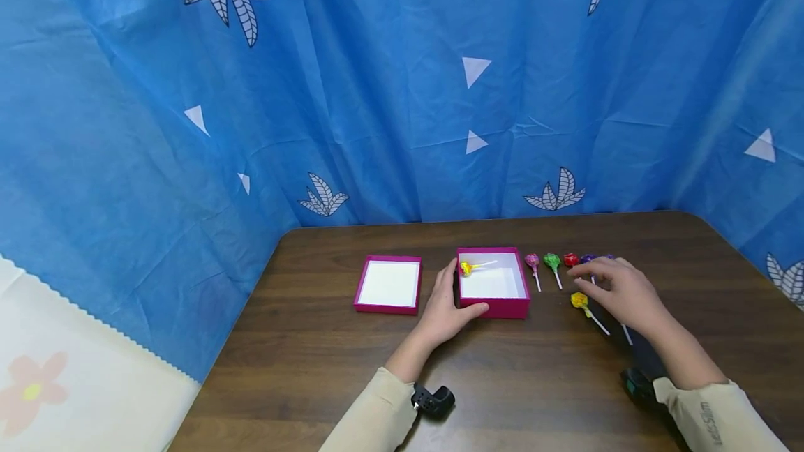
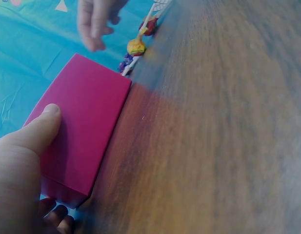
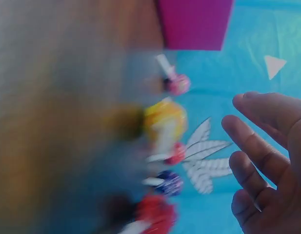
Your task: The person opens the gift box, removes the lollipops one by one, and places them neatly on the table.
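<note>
My left hand [image 1: 440,312] grips the near left corner of an open magenta box [image 1: 495,308], its thumb on the front wall and its fingers round the left side. Inside the box lies a yellow lollipop [image 1: 466,268]. My right hand [image 1: 623,293] hovers over the lollipops right of the box, fingers apart and holding nothing. Nearest to it is another yellow lollipop [image 1: 579,300]. Behind that stand in a row a pink lollipop [image 1: 532,261], a green lollipop [image 1: 552,261], a red lollipop [image 1: 570,259] and a purple lollipop [image 1: 587,258]. A nearer red lollipop [image 3: 156,214] shows in the right wrist view.
To the left of the box lies its magenta lid [image 1: 386,310], white inside facing up. Everything rests on a brown wooden table [image 1: 301,368]. A blue patterned curtain [image 1: 389,89] hangs behind the table's far edge.
</note>
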`<state>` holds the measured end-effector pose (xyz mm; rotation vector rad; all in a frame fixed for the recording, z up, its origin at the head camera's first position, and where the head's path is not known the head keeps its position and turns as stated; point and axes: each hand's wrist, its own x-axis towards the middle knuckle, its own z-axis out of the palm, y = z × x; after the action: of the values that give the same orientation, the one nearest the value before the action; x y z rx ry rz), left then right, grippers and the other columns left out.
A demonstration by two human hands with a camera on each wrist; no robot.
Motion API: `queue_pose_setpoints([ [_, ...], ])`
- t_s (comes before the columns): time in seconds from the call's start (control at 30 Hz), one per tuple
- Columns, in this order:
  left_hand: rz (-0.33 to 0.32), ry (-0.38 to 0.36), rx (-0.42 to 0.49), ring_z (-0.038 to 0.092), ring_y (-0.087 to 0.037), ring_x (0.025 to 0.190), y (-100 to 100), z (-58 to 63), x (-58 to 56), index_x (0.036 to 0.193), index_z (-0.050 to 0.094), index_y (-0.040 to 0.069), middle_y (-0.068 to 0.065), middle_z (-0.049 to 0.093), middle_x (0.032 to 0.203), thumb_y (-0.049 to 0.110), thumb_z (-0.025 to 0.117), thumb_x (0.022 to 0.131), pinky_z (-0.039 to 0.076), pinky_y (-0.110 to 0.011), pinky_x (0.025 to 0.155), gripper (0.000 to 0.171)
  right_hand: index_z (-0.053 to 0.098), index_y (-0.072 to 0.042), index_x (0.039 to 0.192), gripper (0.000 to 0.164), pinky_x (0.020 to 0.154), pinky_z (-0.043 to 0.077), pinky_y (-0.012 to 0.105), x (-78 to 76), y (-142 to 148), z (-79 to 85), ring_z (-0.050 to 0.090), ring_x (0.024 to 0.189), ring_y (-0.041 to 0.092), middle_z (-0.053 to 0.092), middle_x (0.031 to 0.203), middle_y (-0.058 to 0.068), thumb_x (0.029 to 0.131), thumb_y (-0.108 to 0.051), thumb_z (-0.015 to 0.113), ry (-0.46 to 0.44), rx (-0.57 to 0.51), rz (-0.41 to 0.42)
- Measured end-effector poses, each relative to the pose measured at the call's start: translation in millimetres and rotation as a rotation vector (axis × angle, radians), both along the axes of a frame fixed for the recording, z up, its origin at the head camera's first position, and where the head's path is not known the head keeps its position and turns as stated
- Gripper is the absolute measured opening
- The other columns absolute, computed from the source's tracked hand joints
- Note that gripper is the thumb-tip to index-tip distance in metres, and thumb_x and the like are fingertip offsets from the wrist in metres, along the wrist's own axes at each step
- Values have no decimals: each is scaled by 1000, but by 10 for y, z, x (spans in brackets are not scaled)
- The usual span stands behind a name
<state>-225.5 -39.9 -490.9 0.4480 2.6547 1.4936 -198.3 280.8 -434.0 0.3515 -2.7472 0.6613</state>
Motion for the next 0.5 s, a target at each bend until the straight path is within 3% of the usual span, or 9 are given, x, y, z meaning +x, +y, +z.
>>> queue_pose_setpoints([
  [0.13, 2, 6, -3, 35, -26, 145, -12, 17, -4, 160, 14, 24, -4, 28, 161, 47, 76, 84, 39, -54, 116, 101, 76, -15, 110, 21, 66, 45, 28, -79, -124, 221, 54, 91, 26, 72, 105, 10, 89, -16, 75, -10, -45, 41],
  [0.27, 5, 6, -7, 35, -27, 145, -31, 8, 0, 160, 13, 23, -5, 28, 161, 47, 76, 84, 39, -55, 116, 102, 73, -17, 116, 23, 76, 51, 31, -194, -319, 375, 57, 100, 26, 72, 114, 9, 94, -22, 70, -74, -109, 76],
  [0.5, 0, 12, -11, 36, -28, 144, -7, 2, 13, 161, 12, 19, -7, 29, 160, 50, 76, 83, 38, -55, 116, 105, 73, -14, 117, 23, 65, 54, 23, -418, -720, 360, 58, 84, 22, 71, 114, 11, 95, -19, 69, -190, -241, 156],
])
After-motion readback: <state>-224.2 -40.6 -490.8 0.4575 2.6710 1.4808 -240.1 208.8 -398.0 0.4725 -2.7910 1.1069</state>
